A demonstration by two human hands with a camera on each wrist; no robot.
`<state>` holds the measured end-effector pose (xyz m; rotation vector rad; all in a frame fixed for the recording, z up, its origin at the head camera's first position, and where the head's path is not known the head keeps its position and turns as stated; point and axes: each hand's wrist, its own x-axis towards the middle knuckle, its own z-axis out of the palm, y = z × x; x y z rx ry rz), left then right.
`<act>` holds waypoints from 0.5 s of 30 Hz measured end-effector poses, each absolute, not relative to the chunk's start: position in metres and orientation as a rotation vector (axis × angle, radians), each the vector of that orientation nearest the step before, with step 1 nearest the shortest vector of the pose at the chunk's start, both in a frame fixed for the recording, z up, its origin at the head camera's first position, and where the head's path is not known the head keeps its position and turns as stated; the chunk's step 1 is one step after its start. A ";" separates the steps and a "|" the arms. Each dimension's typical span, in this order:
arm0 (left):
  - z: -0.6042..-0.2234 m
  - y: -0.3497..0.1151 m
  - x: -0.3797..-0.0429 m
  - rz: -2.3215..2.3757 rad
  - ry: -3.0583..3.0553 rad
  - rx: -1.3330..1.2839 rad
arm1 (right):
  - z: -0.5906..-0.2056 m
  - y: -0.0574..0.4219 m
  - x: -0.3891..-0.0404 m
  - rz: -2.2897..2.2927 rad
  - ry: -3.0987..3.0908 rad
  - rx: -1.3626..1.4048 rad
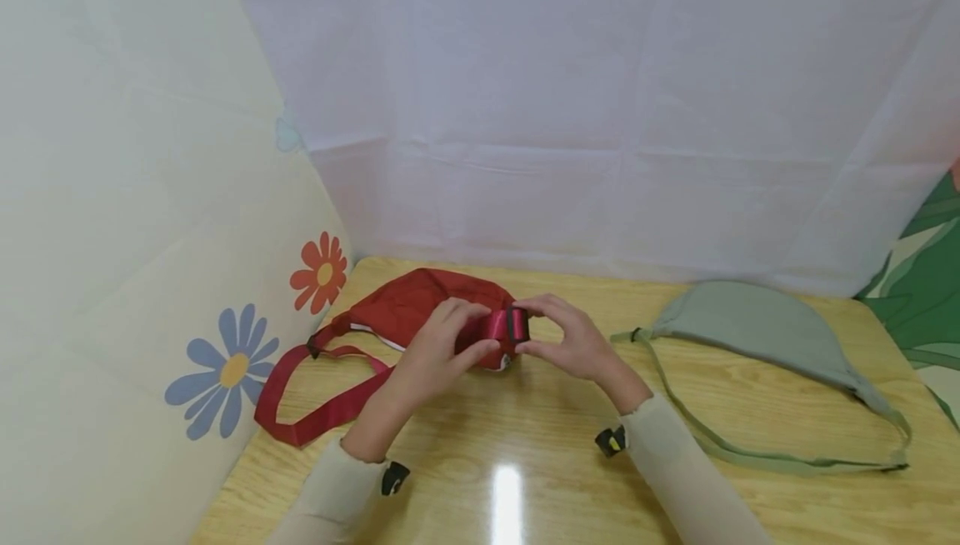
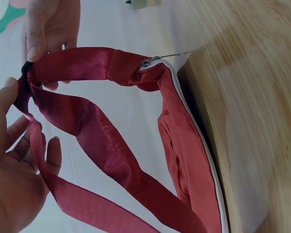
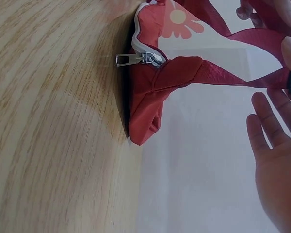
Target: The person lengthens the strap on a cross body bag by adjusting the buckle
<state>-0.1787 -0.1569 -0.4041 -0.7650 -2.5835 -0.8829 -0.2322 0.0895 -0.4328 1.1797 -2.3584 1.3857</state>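
Observation:
A red waist bag (image 1: 431,299) lies on the table, its dark red strap (image 1: 322,420) looping out to the left. Above its front edge, both hands hold a raised part of the strap at a black slide buckle (image 1: 517,325). My left hand (image 1: 438,349) pinches the strap by the buckle between thumb and fingers. From the other side, my right hand (image 1: 568,341) pinches the buckle's edge, its other fingers extended in the right wrist view. The bag's white-edged zipper has a metal pull (image 3: 131,59) at the end near the hands.
A grey-green waist bag (image 1: 757,324) lies at the right of the wooden table (image 1: 480,453), its thin green strap (image 1: 750,453) curving toward the front. White cloth (image 1: 510,112) hangs behind, and a flower-printed cloth (image 1: 150,195) stands along the left side.

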 end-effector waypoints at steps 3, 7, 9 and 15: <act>-0.404 -0.156 -0.178 -0.893 -2.583 -0.759 | -0.433 0.090 -0.232 1.376 -2.353 1.183; -0.404 -0.155 -0.178 -0.886 -2.583 -0.744 | -0.433 0.089 -0.231 1.384 -2.356 1.182; -0.404 -0.154 -0.179 -0.876 -2.583 -0.741 | -0.432 0.089 -0.231 1.392 -2.360 1.179; -0.405 -0.153 -0.180 -0.861 -2.578 -0.750 | -0.433 0.089 -0.232 1.388 -2.370 1.177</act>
